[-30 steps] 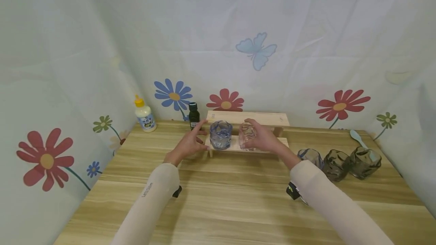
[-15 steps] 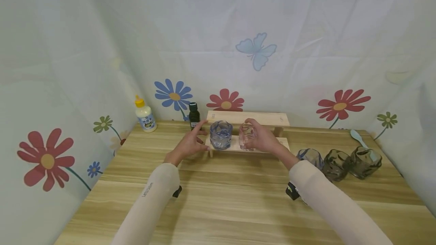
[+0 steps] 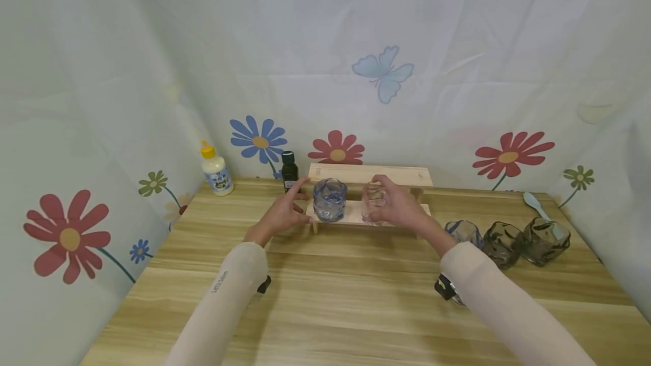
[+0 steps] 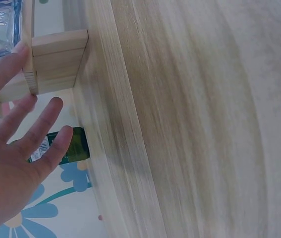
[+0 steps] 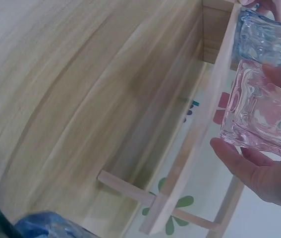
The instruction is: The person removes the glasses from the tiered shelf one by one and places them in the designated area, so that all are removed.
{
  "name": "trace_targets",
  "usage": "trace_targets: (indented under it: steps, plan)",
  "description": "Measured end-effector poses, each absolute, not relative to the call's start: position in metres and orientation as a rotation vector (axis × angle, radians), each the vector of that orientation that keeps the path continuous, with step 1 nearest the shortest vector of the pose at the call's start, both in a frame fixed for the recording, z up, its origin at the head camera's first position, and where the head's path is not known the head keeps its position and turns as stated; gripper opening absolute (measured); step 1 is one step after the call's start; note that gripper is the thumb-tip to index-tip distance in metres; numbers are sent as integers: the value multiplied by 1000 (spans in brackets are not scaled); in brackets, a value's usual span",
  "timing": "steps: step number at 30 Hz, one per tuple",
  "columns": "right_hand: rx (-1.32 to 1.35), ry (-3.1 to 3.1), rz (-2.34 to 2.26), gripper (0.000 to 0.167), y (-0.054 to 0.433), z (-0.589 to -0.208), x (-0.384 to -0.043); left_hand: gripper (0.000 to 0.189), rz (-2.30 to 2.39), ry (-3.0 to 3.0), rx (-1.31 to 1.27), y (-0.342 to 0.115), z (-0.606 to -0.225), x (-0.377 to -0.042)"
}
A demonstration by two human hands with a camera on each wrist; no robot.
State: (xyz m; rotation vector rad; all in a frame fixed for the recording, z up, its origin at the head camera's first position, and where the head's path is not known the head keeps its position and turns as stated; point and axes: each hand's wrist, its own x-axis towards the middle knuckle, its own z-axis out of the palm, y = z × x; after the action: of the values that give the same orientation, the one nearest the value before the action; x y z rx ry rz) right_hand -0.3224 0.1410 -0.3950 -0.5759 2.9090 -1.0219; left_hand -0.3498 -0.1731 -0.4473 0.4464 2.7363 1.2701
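On the lower step of the wooden rack (image 3: pixel 371 174), your right hand (image 3: pixel 404 208) has the pink glass (image 5: pixel 259 109) between thumb and fingers, near the blue glass (image 3: pixel 329 201)! At the rack's left end, your left hand (image 3: pixel 282 213) is spread, fingers apart; whether it touches the blue glass, I can't tell. Beyond it, the dark bottle (image 3: pixel 290 173) stands upright.

The pink glass (image 5: pixel 260 111) is partly hidden; the dark bottle's (image 3: pixel 290 171) label (image 3: pixel 289 184) is illegible.
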Motion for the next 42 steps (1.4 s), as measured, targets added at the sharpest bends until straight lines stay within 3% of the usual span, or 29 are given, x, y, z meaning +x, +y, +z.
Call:
trace_targets:
  steps: [8, 18, 42]
  plan:
    - [-548, 2910, -1061, 89, 157, -385, -311, 102, 1259, 2738, 470, -172, -446, -349]
    - [-581, 2878, -1218, 84, 188, -371, -289, 102, 1280, 2725, 477, -174, -443, -351]
    - [-219, 3098, -937, 93, 273, -356, -220, 103, 1271, 2724, 440, -174, -445, -349]
